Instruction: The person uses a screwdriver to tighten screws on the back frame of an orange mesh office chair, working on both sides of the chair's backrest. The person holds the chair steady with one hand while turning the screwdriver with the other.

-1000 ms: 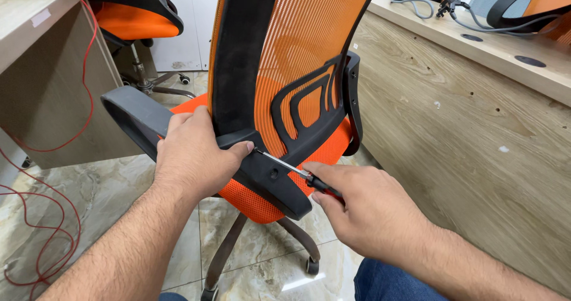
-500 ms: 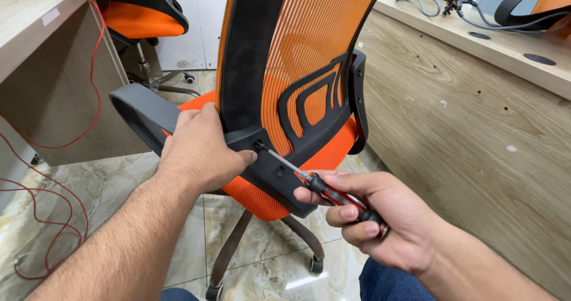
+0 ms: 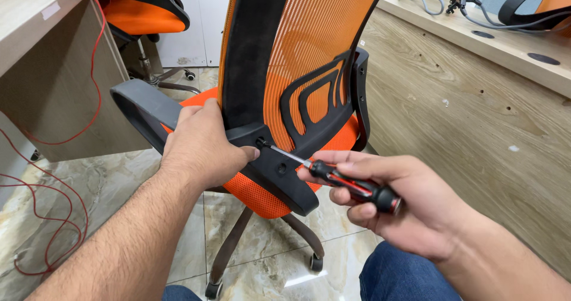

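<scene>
Since half a second ago our right hand (image 3: 404, 203) has slid back along the screwdriver (image 3: 333, 176) toward the butt of its handle, and the shaft now lies flatter, with its tip seated in the upper screw hole (image 3: 260, 141) of the black bracket (image 3: 279, 170) at the foot of the chair back. A second ago that hand sat closer to the bracket and covered more of the tool; now we see nearly the whole red-and-black handle, with our fingers curled shut round it and the thumb laid along the top. We judge from this that the tip has found the fastener and that the grip has been reset, as for turning.

Our left hand (image 3: 202, 146) has hardly shifted. It is wrapped over the bracket where the backrest meets the seat, fingers closed on the plastic and the thumb tip just beside the screw hole, steadying the chair (image 3: 309, 57).

A second hole (image 3: 281, 169) sits lower on the bracket, untouched. Above it rises the orange mesh back with its black lumbar frame; the grey armrest (image 3: 140, 104) juts out to our left. Below we see the orange seat (image 3: 262, 197), the base legs and two castors (image 3: 316, 262) on the marble floor (image 3: 71, 176). Further out stand a wooden desk (image 3: 470, 116) on our right, a second orange chair (image 3: 140, 12) behind, and a red cable (image 3: 92, 69) hanging from the desk on our left.
</scene>
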